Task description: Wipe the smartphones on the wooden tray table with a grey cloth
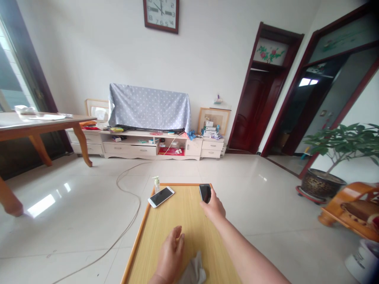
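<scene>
At the far right corner of the wooden table (186,213), my right hand (215,207) is closed around a dark smartphone (205,193), thumb on its near edge. My left hand (171,252) hovers over or rests on the near part of the table, which I cannot tell; its fingers are loosely bent, thumb apart, with nothing in them. Just right of it lies a crumpled grey cloth (194,271). A white smartphone (161,197) with a dark screen lies at the far left corner. Behind that phone stands a small clear pump bottle (156,184) with a pale green top.
A long cable (136,209) runs over the tiled floor left of the table. A larger wooden table (44,125) stands at left. Ahead, a low white cabinet (130,149) carries a cloth-covered object (149,105). At right are a potted plant (321,183) and a wooden chair (349,203).
</scene>
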`<state>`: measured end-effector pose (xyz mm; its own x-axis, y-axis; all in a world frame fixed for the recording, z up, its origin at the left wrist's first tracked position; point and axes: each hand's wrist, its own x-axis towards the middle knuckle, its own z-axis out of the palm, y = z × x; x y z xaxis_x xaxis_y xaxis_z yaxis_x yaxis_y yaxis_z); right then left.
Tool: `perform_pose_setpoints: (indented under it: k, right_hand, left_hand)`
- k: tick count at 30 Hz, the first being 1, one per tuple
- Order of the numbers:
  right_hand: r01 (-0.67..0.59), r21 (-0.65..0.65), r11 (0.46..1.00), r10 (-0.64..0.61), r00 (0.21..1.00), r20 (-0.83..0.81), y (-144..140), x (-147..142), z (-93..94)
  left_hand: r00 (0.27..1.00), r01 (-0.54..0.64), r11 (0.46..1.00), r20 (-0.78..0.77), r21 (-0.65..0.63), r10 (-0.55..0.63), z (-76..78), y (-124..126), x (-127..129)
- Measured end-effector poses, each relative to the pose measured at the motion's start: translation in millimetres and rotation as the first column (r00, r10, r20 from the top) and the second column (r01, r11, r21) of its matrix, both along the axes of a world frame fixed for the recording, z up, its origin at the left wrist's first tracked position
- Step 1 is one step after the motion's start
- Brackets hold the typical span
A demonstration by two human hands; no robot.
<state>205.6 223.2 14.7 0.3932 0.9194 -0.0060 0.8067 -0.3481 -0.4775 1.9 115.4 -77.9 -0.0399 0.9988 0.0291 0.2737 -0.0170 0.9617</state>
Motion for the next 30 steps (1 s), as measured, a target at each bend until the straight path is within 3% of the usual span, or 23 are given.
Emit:
perform_pose_setpoints:
  k: [6, 14, 18, 22, 30]
  right_hand:
    - [0.016, -0.003, 1.000, -0.015, 0.989, 0.146, 65.0, 8.9, -6.9]
    - [0.029, -0.048, 0.998, -0.020, 0.984, 0.174, 111.5, 5.2, -29.5]
    - [0.043, -0.086, 0.995, -0.028, 0.985, 0.170, 116.3, 7.8, -43.2]
    - [0.043, -0.099, 0.994, -0.027, 0.988, 0.154, 114.9, 10.9, -50.9]
    - [0.035, -0.095, 0.995, -0.021, 0.990, 0.140, 112.3, 19.0, -53.5]
  left_hand:
    - [0.943, -0.104, 0.988, -0.306, 0.110, 0.133, 11.6, 39.9, -57.2]
    - [0.736, -0.130, 0.939, -0.604, 0.318, 0.306, 16.0, 88.2, -106.2]
    - [0.592, -0.146, 0.938, -0.732, 0.314, 0.337, 15.7, 104.8, -112.7]
    - [0.491, -0.134, 0.960, -0.825, 0.246, 0.280, 10.5, 117.4, -110.9]
    - [0.455, -0.056, 0.991, -0.880, 0.125, 0.137, 3.8, 124.8, -102.3]
